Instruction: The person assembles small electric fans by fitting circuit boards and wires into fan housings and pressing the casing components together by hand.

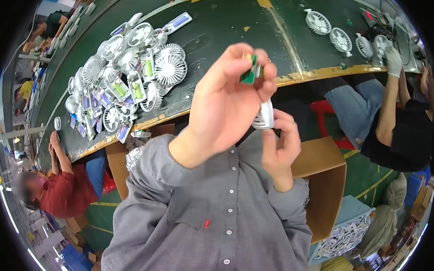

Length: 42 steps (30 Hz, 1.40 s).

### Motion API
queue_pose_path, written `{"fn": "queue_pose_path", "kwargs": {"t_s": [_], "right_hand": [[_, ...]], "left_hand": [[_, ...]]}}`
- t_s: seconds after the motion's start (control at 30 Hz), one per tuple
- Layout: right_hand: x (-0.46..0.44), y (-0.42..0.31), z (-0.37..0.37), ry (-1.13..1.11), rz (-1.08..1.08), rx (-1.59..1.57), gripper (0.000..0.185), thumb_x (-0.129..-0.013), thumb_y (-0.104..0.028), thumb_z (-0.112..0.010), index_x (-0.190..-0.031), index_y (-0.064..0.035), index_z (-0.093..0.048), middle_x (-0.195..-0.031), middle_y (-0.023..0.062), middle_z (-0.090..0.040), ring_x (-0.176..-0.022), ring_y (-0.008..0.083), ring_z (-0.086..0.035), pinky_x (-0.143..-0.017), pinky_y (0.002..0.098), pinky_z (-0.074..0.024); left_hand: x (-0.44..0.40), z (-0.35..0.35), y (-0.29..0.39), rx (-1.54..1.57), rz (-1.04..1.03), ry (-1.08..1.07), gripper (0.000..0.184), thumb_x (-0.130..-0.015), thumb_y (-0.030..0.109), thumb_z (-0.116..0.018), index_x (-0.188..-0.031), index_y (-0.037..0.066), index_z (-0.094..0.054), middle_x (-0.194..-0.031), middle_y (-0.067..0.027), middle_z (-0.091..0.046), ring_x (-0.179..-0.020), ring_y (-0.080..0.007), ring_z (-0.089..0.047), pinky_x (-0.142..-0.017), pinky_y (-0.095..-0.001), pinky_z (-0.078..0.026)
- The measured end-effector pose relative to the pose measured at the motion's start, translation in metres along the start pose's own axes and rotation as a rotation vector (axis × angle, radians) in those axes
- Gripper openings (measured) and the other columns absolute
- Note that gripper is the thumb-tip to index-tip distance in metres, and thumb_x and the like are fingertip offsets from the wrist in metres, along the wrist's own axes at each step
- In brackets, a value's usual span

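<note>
By the near edge of the bench, a board and a white piece, each pinched.
Head view: the left hand pinches the green board between thumb and fingers at that edge; the right hand pinches the white piece just off it. Fans lie heaped on the bench's left part; a box stands beside its near edge.

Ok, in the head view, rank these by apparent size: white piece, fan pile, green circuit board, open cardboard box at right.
1. Fan pile
2. Open cardboard box
3. White piece and green circuit board: too alike to rank, both partly covered.
</note>
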State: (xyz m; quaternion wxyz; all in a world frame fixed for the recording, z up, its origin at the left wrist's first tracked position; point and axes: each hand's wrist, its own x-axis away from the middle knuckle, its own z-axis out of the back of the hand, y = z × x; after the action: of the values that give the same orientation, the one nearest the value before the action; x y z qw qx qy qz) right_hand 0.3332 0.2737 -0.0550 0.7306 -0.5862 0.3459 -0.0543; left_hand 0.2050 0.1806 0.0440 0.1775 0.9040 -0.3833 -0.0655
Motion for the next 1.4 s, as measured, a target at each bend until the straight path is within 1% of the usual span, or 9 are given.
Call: {"fn": "queue_pose_path", "kwargs": {"t_s": [0.07, 0.2, 0.23, 0.3, 0.5, 0.7, 1.0, 1.2, 1.4], "right_hand": [[-0.008, -0.001, 0.004, -0.135, -0.328, -0.579, 0.015, -0.097, -0.009, -0.054, -0.108, 0.001, -0.051, -0.115, 0.0127, -0.061, -0.105, 0.0166, -0.059, -0.092, 0.0303, -0.046], [-0.033, 0.006, 0.018, 0.033, -0.692, -1.284, 0.046, -0.099, -0.019, -0.047, -0.137, 0.0059, -0.041, -0.136, 0.0172, -0.053, -0.13, 0.0294, -0.049, -0.11, 0.0447, -0.0377], [-0.035, 0.017, 0.028, 0.066, -0.695, -1.332, 0.049, -0.1, -0.019, -0.045, -0.141, 0.0059, -0.038, -0.14, 0.0176, -0.05, -0.133, 0.0305, -0.046, -0.111, 0.0451, -0.0369], [-0.045, 0.043, 0.05, 0.118, -0.664, -1.349, 0.05, -0.1, -0.019, -0.043, -0.143, 0.006, -0.037, -0.144, 0.0178, -0.048, -0.134, 0.0312, -0.045, -0.112, 0.0453, -0.0366], [-0.095, 0.092, 0.104, 0.161, -0.597, -1.073, 0.043, -0.102, -0.015, -0.038, -0.139, 0.0059, -0.042, -0.14, 0.0159, -0.052, -0.129, 0.0281, -0.051, -0.107, 0.0432, -0.0417], [-0.146, 0.102, 0.108, 0.159, -0.591, -0.738, 0.032, -0.102, -0.016, -0.042, -0.127, 0.0034, -0.049, -0.127, 0.0127, -0.059, -0.115, 0.0231, -0.059, -0.097, 0.0385, -0.048], [-0.176, 0.127, 0.106, 0.013, -0.341, 0.229, 0.015, -0.101, -0.015, -0.055, -0.107, -0.0007, -0.056, -0.092, 0.0002, -0.061, -0.082, 0.0067, -0.054, -0.076, 0.0225, -0.043], [-0.209, 0.164, 0.101, -0.173, 0.224, 1.328, 0.012, -0.089, -0.016, -0.064, -0.097, -0.008, -0.063, -0.081, 0.0117, -0.064, -0.07, 0.0342, -0.062, -0.062, 0.0451, -0.0473], [-0.235, 0.157, 0.064, -0.02, 0.218, 1.065, 0.049, -0.084, -0.02, -0.068, -0.127, -0.0004, -0.057, -0.129, 0.0184, -0.059, -0.12, 0.036, -0.055, -0.103, 0.0438, -0.0417]], "left_hand": [[-0.014, 0.003, 0.015, -0.341, -0.063, -0.011, 0.027, -0.097, 0.015, -0.053, -0.122, 0.005, -0.053, -0.121, -0.0085, -0.056, -0.112, -0.0237, -0.056, -0.091, -0.0365, -0.048], [-0.054, 0.032, 0.092, -1.58, -0.351, -0.006, 0.058, -0.091, 0.021, -0.068, -0.142, 0.006, -0.045, -0.135, -0.0146, -0.054, -0.12, -0.0219, -0.056, -0.096, -0.0357, -0.048], [-0.06, 0.054, 0.121, -1.704, -0.487, 0.121, 0.068, -0.077, 0.01, -0.07, -0.141, 0.011, -0.047, -0.119, -0.0147, -0.06, -0.102, -0.0232, -0.061, -0.08, -0.039, -0.054], [-0.067, 0.087, 0.204, -2.24, -0.474, 0.076, 0.057, -0.093, 0.027, -0.068, -0.144, 0.009, -0.047, -0.135, -0.017, -0.056, -0.127, -0.0247, -0.052, -0.103, -0.0368, -0.042], [-0.021, 0.185, 0.356, -2.765, -0.215, 0.507, 0.075, -0.086, 0.042, -0.07, -0.144, 0.003, -0.044, -0.14, -0.024, -0.051, -0.131, -0.0373, -0.048, -0.109, -0.0425, -0.037], [-0.007, 0.193, 0.345, -2.504, 0.016, 0.645, 0.08, -0.082, 0.04, -0.074, -0.144, 0.002, -0.042, -0.13, -0.0261, -0.058, -0.121, -0.0379, -0.057, -0.102, -0.0423, -0.043], [-0.002, 0.176, 0.331, -2.189, -0.698, 0.641, 0.085, -0.073, 0.013, -0.083, -0.145, 0.002, -0.039, -0.136, -0.0157, -0.05, -0.114, -0.0262, -0.06, -0.099, -0.038, -0.049], [0.013, 0.122, 0.312, -1.719, -1.096, 0.385, 0.087, -0.073, -0.002, -0.082, -0.145, -0.003, -0.033, -0.129, -0.0167, -0.056, -0.114, -0.0244, -0.061, -0.097, -0.0353, -0.052], [0.001, 0.031, 0.251, -1.421, -1.01, 0.081, 0.087, -0.072, 0.005, -0.082, -0.143, -0.008, -0.034, -0.132, -0.0195, -0.053, -0.115, -0.0268, -0.061, -0.092, -0.0375, -0.056]]}}
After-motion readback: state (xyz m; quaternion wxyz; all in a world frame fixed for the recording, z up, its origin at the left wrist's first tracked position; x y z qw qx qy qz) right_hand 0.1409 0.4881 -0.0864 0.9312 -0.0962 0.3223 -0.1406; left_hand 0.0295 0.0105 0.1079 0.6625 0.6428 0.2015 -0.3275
